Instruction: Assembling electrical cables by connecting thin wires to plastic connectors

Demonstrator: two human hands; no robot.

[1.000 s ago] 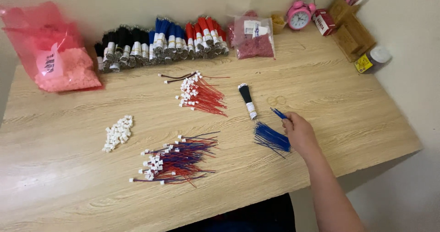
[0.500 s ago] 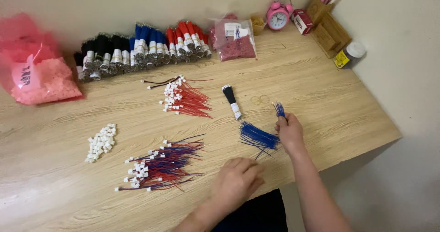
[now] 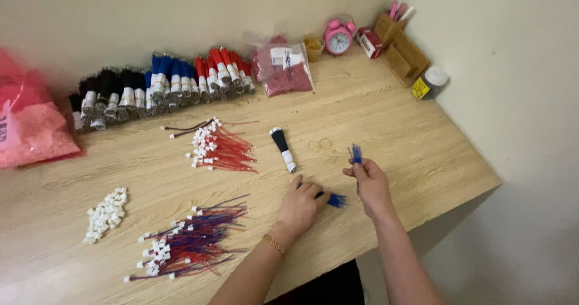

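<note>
head view, right hand pinching blue wires, left hand covering blue wire pile

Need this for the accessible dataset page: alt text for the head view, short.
Seen from above, a person's right hand pinches a few short blue wires upright while the left hand rests on a pile of blue wires on a wooden table. Further left lie red wires with white connectors, mixed red-and-blue wires and loose white connectors; bundled wires line the wall.
</note>
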